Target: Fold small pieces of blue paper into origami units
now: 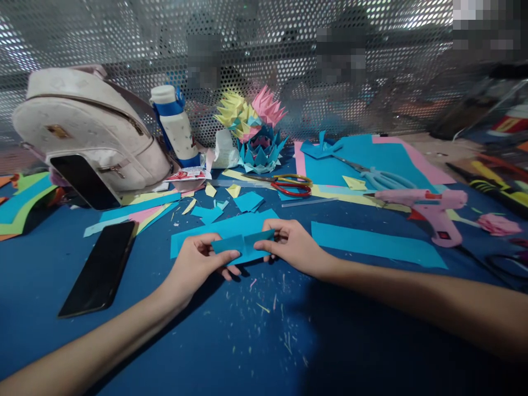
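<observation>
Between my two hands is a small folded piece of blue paper (243, 248), with a crease near its middle. My left hand (206, 256) pinches its left end, thumb on the near side and fingers behind. The right end is held by my right hand (284, 242) between thumb and fingers. Just behind the hands lies a wider blue paper strip (187, 242), partly covered by them. Another blue strip (371, 242) lies to the right of my right hand. Small blue cut pieces (248, 202) are scattered beyond.
A black phone (99, 269) lies left; another phone (84, 181) leans on a white backpack (91, 121). A bottle (175, 126) and folded paper flowers (262, 146) stand behind. Scissors (291, 184), light-blue-handled scissors (383, 177) and a pink glue gun (433, 212) lie further right. A perforated metal panel rises behind.
</observation>
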`<state>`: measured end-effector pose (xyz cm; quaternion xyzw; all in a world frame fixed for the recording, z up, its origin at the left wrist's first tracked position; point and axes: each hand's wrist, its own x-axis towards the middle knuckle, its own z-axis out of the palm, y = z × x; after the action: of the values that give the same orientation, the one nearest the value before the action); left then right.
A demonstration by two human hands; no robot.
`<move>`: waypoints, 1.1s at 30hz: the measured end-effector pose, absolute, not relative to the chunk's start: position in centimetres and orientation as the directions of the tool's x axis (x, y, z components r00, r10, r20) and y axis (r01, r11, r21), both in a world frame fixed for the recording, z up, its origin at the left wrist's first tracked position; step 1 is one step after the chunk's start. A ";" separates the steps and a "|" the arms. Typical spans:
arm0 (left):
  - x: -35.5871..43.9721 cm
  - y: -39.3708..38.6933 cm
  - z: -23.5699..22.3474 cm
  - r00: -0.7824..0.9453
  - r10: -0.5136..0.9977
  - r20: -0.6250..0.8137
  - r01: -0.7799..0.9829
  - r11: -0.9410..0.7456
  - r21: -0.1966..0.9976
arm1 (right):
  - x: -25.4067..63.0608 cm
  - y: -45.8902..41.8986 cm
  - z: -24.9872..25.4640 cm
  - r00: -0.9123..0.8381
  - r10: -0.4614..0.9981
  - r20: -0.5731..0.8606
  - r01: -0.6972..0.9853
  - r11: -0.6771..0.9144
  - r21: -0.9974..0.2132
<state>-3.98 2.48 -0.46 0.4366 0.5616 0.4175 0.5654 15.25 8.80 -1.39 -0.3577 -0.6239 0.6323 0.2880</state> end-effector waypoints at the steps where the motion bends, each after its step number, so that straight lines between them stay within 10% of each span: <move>1: -4.0 2.5 -0.5 0.018 0.963 -0.269 0.017 0.269 0.963 | 15.2 8.7 -1.3 -0.575 0.813 -0.090 0.078 -0.056 -0.995; 15: -4.5 2.4 -0.6 -0.011 0.976 -0.218 -0.009 0.218 0.976 | 15.9 8.8 -1.6 -0.514 0.857 -0.024 0.092 0.027 -0.995; 23: -4.7 2.8 -0.9 0.124 0.961 -0.249 -0.026 0.254 0.967 | 15.9 8.8 -1.0 -0.602 0.755 0.259 0.163 0.433 -0.886; 33: -3.9 2.2 -0.8 0.228 0.958 -0.171 0.079 0.157 0.984 | 15.6 8.8 -1.6 -0.622 0.776 0.105 0.128 0.234 -0.964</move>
<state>-3.86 2.22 -0.84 0.5271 0.4919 0.3792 0.5800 15.63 8.82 -1.63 -0.3118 -0.7247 0.5348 0.3028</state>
